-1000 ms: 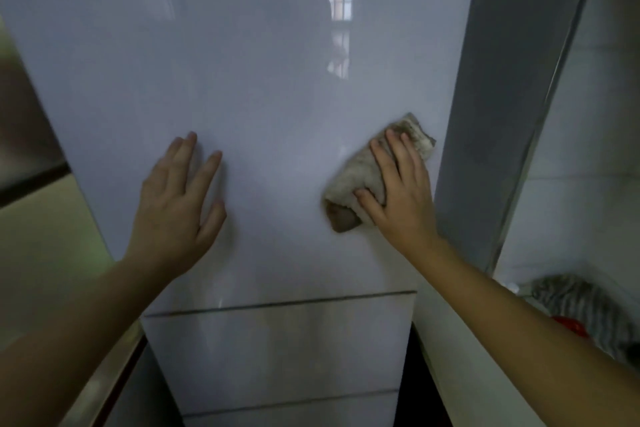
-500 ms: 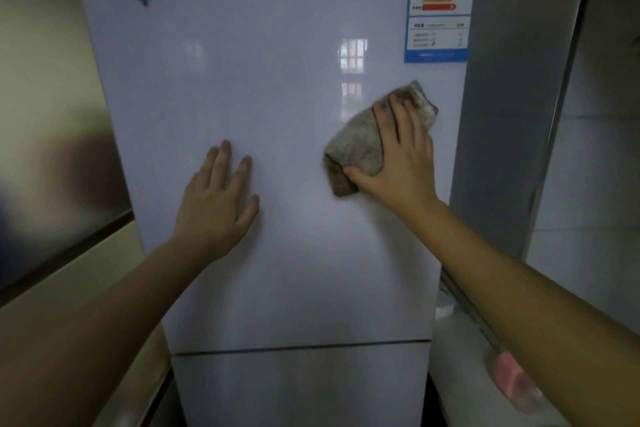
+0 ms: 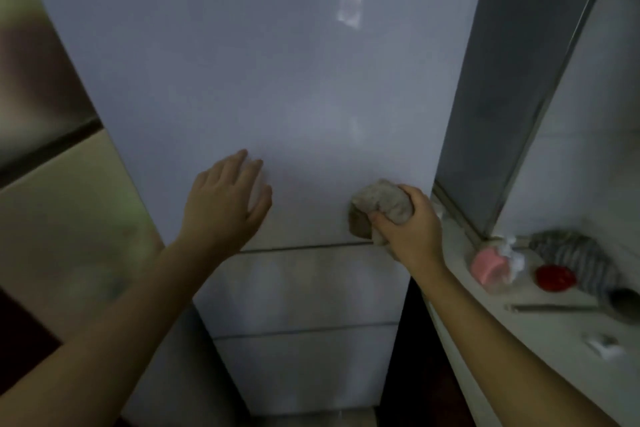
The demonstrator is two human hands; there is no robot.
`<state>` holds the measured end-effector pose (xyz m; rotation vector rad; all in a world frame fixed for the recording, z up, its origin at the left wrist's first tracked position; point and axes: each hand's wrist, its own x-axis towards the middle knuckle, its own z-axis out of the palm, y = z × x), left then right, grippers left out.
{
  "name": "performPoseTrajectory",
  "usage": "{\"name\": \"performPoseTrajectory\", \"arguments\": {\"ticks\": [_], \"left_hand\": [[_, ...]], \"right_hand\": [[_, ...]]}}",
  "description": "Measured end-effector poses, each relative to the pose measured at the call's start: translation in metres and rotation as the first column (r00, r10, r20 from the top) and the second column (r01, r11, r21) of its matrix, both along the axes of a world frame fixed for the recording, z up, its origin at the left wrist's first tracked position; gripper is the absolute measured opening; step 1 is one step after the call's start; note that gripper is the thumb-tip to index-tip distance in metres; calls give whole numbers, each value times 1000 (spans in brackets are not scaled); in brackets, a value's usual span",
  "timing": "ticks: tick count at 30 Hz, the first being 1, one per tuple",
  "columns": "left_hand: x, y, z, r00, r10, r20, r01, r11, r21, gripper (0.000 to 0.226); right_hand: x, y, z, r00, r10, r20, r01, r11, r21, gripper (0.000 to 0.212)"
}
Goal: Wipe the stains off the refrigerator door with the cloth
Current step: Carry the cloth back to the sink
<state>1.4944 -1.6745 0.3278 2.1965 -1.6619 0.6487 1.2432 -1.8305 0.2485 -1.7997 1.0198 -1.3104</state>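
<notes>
Your left hand (image 3: 227, 199) lies open and flat on the pale refrigerator door (image 3: 242, 62), likely steadying it against the push of wiping. Your right hand (image 3: 410, 222) is closed around the bunched grey-brown cloth (image 3: 377, 206), pressing it to the door's lower right corner, just above the seam. On the tabletop (image 3: 540, 333) to your right sit a red dish (image 3: 555, 277), contents unclear, and a pink object (image 3: 488, 269).

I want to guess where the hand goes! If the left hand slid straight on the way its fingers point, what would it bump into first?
Probably nothing: the left hand points up the refrigerator door, which looks bare as far as the blurry picture shows.
</notes>
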Motion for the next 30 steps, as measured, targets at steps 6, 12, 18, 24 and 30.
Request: {"name": "performPoseTrajectory", "arguments": {"ticks": [6, 12, 18, 24, 30], "left_hand": [[-49, 30, -114, 946, -66, -317, 138, 968, 211, 62], [-69, 57, -239, 787, 121, -605, 324, 753, 572, 35], [-76, 52, -322, 781, 131, -611, 517, 413, 750, 40], [-113, 38, -344, 725, 30, -688, 680, 129, 722, 47], [-183, 56, -358, 704, -316, -636, 600, -215, 771, 34]], "right_hand": [[-56, 77, -76, 999, 3, 45, -21, 913, 408, 36], [-131, 176, -168, 985, -161, -62, 162, 735, 658, 34], [-165, 283, -211, 818, -535, -212, 488, 450, 748, 35], [-146, 392, -217, 511, -791, -337, 663, 113, 740, 31], [-115, 511, -220, 216, -910, -354, 670, -125, 732, 33]]}}
